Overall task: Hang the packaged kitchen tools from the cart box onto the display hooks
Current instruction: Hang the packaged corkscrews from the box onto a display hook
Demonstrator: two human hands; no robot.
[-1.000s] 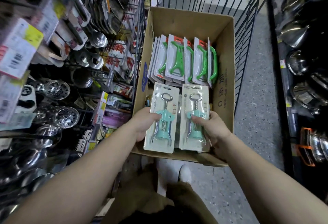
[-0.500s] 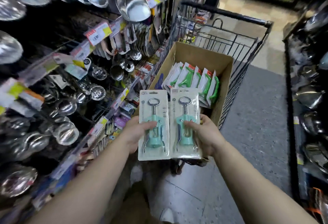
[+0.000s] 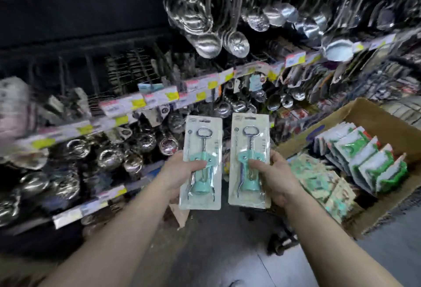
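Packs [image 3: 373,163] are stacked upright in the box [image 3: 385,125]; a corkscrew [image 3: 201,162] is gripped by the left hand [image 3: 180,173], another [image 3: 249,161] by the right hand [image 3: 276,179].

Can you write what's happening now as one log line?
left hand: holds corkscrew pack | right hand: holds second pack | hung: none yet | box: right

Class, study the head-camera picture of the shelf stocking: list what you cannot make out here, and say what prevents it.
1. Print on the two corkscrew packs, left and right: too small.
2. Shelf price labels: motion blur.
3. An empty display hook for the packs: lost among blurred ladles.
4. Far end of the cardboard box: cut off by the right edge.
5. Left hand's and right hand's fingers: behind the packs.
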